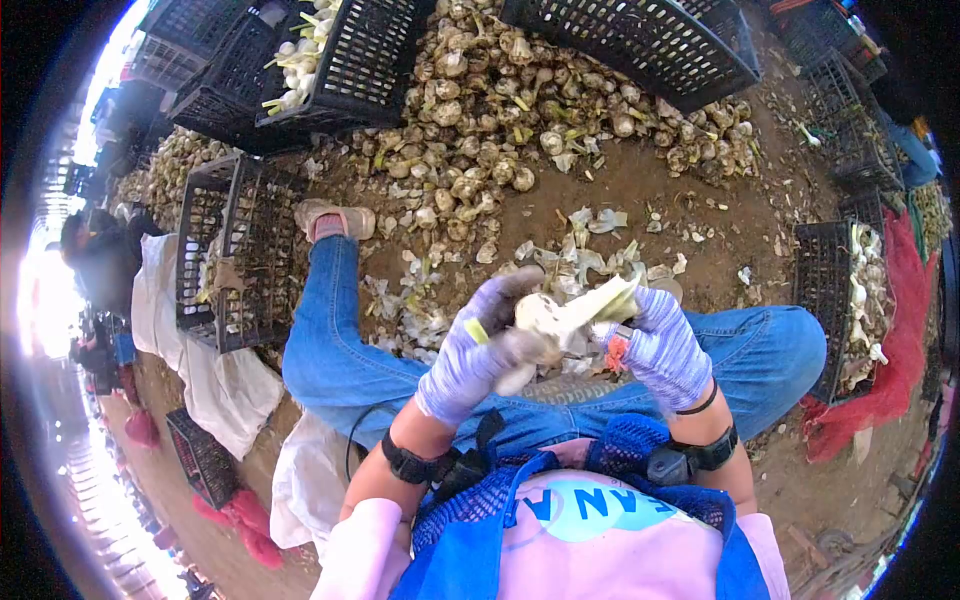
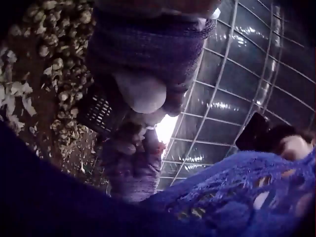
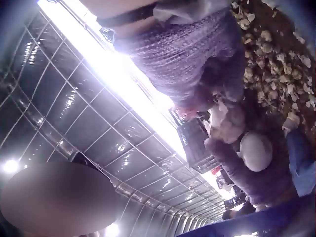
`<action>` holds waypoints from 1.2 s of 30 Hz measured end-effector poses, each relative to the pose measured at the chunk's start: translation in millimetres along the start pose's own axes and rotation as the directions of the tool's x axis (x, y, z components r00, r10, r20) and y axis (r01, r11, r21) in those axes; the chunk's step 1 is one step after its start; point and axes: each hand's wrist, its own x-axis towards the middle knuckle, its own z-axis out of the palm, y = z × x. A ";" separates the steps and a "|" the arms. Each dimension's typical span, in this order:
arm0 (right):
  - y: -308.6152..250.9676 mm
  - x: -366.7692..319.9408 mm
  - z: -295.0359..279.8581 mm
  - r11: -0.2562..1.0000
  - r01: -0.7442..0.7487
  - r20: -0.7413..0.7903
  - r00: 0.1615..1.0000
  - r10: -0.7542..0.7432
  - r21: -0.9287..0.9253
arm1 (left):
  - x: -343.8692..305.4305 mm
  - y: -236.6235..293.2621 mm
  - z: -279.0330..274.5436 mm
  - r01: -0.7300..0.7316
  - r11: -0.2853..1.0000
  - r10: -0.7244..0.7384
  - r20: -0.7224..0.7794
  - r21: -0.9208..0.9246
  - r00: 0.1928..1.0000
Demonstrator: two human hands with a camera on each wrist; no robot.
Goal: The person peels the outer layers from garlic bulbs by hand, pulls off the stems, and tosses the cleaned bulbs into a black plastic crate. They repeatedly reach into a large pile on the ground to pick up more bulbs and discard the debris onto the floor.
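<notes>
Both hands wear purple-and-white knit gloves and meet above the lap. My left hand grips a garlic bulb whose pale, thick stem points toward the right hand. A second, smooth white garlic bulb is tucked against the left palm, also showing as a pale bulb in the right wrist view. My right hand pinches the stem and loose skin of the first bulb, its fingertips partly hidden behind them. Something orange-red shows at the right fingers.
A heap of unpeeled garlic lies ahead on the dirt floor, with scattered skins nearer the lap. Black crates stand around: one at left, one at the back, and one holding garlic at right. White sacks lie at left.
</notes>
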 end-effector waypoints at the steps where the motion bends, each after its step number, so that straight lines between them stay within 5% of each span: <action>1: 5.2 2.5 -5.5 0.955 0.183 0.084 0.982 -0.168 -0.233 | 0.8 -5.4 -7.9 0.147 0.989 -0.146 0.037 -0.018 0.989; 2: 8.7 4.0 -8.4 0.825 0.363 0.202 0.931 -0.304 -0.434 | 3.8 -11.9 -6.9 0.323 0.930 -0.324 0.025 -0.174 0.946; 3: 10.8 3.2 -5.9 0.827 0.362 0.202 0.931 -0.302 -0.431 | 4.7 -13.3 -7.8 0.326 0.929 -0.327 0.023 -0.174 0.945; 5: 14.4 -0.5 3.0 0.979 0.196 -0.002 0.981 -0.196 0.059 | 10.3 -10.2 -6.8 0.563 0.773 -0.567 0.079 -0.292 0.820; 6: 13.0 -2.3 5.8 0.961 0.113 -0.081 0.992 -0.095 0.253 | 14.4 -25.0 -9.9 0.442 0.827 -0.458 0.041 -0.348 0.888; 7: 13.8 -2.4 5.1 0.961 0.113 -0.082 0.992 -0.095 0.253 | 14.0 -27.6 -9.1 0.443 0.826 -0.458 0.041 -0.349 0.888; 9: 19.9 0.6 1.7 0.961 0.245 -0.176 0.948 -0.265 -0.124 | 14.4 -24.6 -4.2 0.110 0.987 -0.069 -0.311 0.117 0.948; 10: 44.1 5.0 -14.9 0.788 0.240 -0.065 0.941 -0.333 -0.567 | 13.2 -21.4 1.2 0.005 0.978 0.050 -0.256 0.209 0.965; 11: 42.0 2.2 -14.4 0.790 0.235 -0.069 0.942 -0.330 -0.566 | 12.5 -15.6 3.5 0.010 0.978 0.044 -0.256 0.207 0.966; 12: 35.5 -1.3 -13.1 0.992 0.084 -0.075 0.993 -0.091 -0.093 | 12.7 -7.9 2.6 0.047 0.974 -0.007 -0.180 0.221 0.984; 13: 26.5 -3.9 -11.1 0.911 -0.126 0.037 0.992 0.122 0.392 | 13.9 -1.5 -1.4 0.080 0.967 -0.056 -0.104 0.241 0.993; 14: 15.1 -11.4 -6.0 0.674 -0.198 0.066 0.974 0.216 0.712 | 14.3 2.6 -8.4 0.106 0.994 -0.104 -0.037 0.038 0.994; 18: 31.1 -7.2 -2.2 0.728 -0.003 -0.093 0.991 0.092 0.686 | 15.1 6.0 -4.3 0.100 0.994 -0.102 -0.036 -0.036 0.994; 19: 28.3 -5.7 -0.3 0.728 0.002 -0.096 0.991 0.088 0.685 | 17.5 0.5 -6.5 -0.130 0.933 0.147 -0.026 0.337 0.989; 20: 24.3 -5.3 1.8 0.860 0.030 -0.110 0.993 0.031 0.509 | 18.6 -4.9 -8.3 -0.323 0.688 0.368 0.072 0.650 0.927; 21: 20.0 -4.5 4.0 0.950 0.061 -0.109 0.994 -0.029 0.308 | 19.9 -10.1 -8.7 -0.323 0.687 0.369 0.070 0.651 0.927; 23: 13.7 -4.1 6.9 0.882 -0.001 -0.085 0.995 0.046 0.471 | 22.6 -16.1 -4.6 -0.184 0.493 0.405 -0.038 0.851 0.914; 27: 14.3 -6.7 -3.0 0.721 -0.025 -0.029 0.998 0.063 0.692 | 20.8 -6.1 -10.4 -0.298 0.600 0.413 0.031 0.743 0.910; 29: 7.9 -0.3 -12.4 0.765 0.147 -0.146 0.987 -0.070 0.627 | 18.3 0.1 -15.1 -0.352 0.591 0.445 0.071 0.726 0.893; 30: 5.2 2.5 -23.8 0.888 0.160 -0.247 0.967 -0.054 0.432 | 15.4 2.2 -14.6 -0.410 0.668 0.458 0.091 0.621 0.884; 31: 9.7 6.0 -31.5 0.857 0.262 -0.318 0.940 -0.123 0.444 | 13.9 3.2 -14.0 -0.461 0.732 0.474 0.111 0.503 0.874; 33: -5.5 8.6 -26.9 0.939 0.174 -0.235 0.966 -0.105 0.297 | 10.5 3.4 -11.6 -0.446 0.771 0.456 0.094 0.454 0.885; 36: 4.4 0.2 -12.0 0.939 0.267 -0.118 0.948 -0.297 -0.219 | 12.4 -1.6 -7.7 -0.375 0.779 0.472 -0.075 0.503 0.878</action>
